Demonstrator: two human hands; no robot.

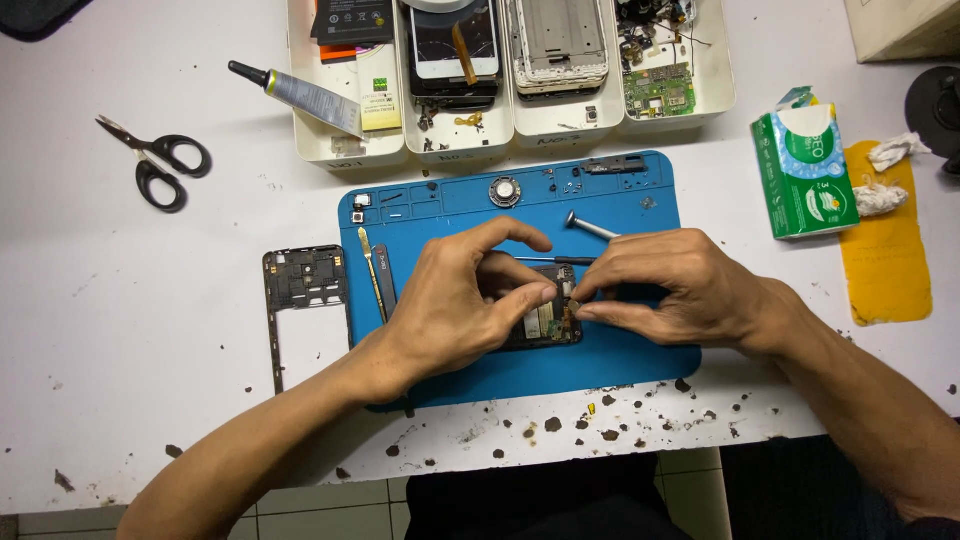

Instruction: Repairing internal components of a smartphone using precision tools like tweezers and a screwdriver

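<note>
An opened phone [548, 322] with its circuit board exposed lies on a blue work mat [640, 345]. My left hand [455, 300] rests over the phone's left part, its thumb and forefinger pressing on the top edge. My right hand [670, 290] meets it from the right, fingertips pinched on a small part at the phone's upper right corner. Most of the phone is hidden under both hands. A screwdriver [590, 228] and a thin black tool [560, 260] lie just behind my fingers.
A black phone frame [303, 285] lies left of the mat, with tweezers [371, 270] and a spudger [385, 280] on the mat's left. White trays [520, 125] of phone parts stand behind. Scissors [155, 160], a glue tube [300, 95], a green tissue pack [803, 175] and a yellow cloth [885, 250] lie around.
</note>
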